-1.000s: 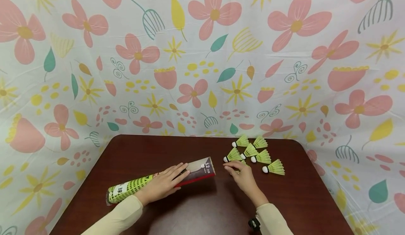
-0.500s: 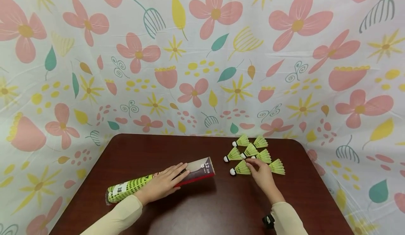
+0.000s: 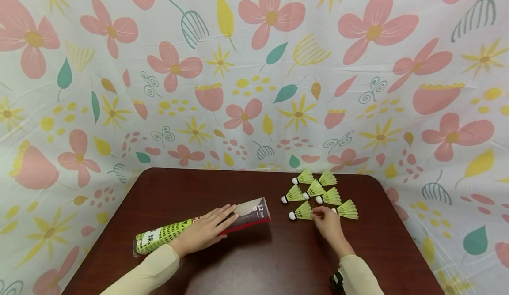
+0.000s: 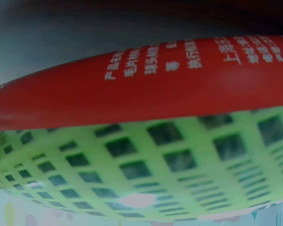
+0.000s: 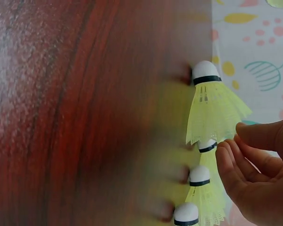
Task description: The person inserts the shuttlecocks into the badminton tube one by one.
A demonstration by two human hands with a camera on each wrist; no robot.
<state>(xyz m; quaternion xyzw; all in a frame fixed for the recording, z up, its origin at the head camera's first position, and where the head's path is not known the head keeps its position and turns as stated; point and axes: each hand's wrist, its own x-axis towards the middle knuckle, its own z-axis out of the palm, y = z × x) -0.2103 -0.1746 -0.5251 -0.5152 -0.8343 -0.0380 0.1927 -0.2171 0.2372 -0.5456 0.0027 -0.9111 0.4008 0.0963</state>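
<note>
A shuttlecock tube [image 3: 171, 233], printed green, grey and red, lies slanted at the table's left and middle. My left hand [image 3: 207, 229] holds it across its middle, fingers over the top and thumb along the near side. Printed lettering on the red side [image 4: 179, 84] faces the left wrist camera. On the right, my right hand [image 3: 329, 224] pinches at the skirt edge of the nearest yellow shuttlecock [image 3: 302, 212], which lies with its white cork toward the tube. In the right wrist view, thumb and fingertips meet the rim of that shuttlecock [image 5: 212, 110].
Several more yellow shuttlecocks [image 3: 314, 190] lie close together behind the right hand. One shuttlecock [image 3: 348, 209] sits just right of it. The brown table [image 3: 246, 264] ends at a flower-print cloth [image 3: 242, 74] behind and at the sides.
My right hand has moved right from the nearest shuttlecock's cork end, then slightly down to its skirt edge, leaving that shuttlecock in view. The left hand and the tube have stayed in place.
</note>
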